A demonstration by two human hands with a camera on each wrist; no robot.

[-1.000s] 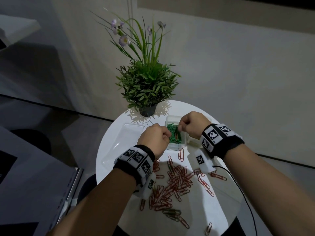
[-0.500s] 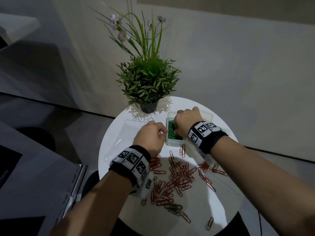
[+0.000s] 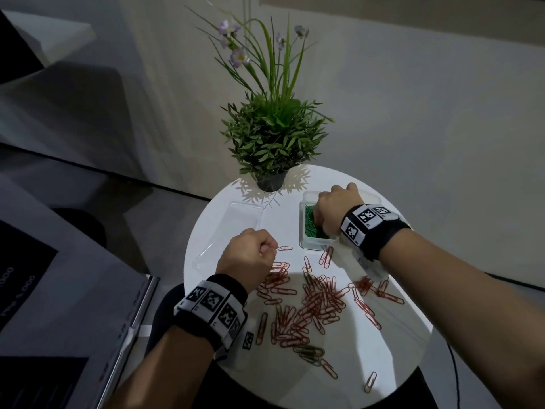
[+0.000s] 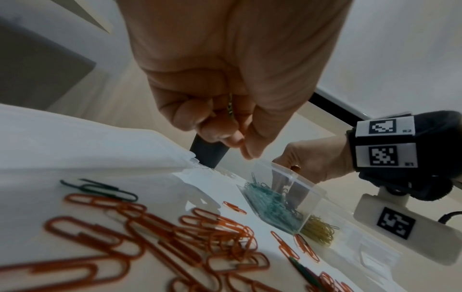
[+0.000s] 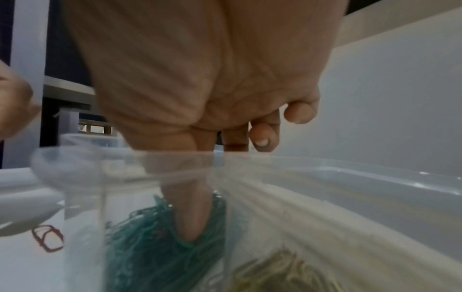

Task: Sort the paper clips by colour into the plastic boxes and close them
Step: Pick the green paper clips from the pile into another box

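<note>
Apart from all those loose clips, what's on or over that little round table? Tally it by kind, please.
Potted plant: 1
Clear boxes holding clips: 2 (green box, yellow box)
Flat clear tray: 1
Hands: 2 (left hand, right hand)
Total: 6

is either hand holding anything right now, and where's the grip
The left hand pinches a thin paper clip between curled fingertips; only its edge shows. The right hand grips the wall of the clear box, thumb inside among the green clips.
</note>
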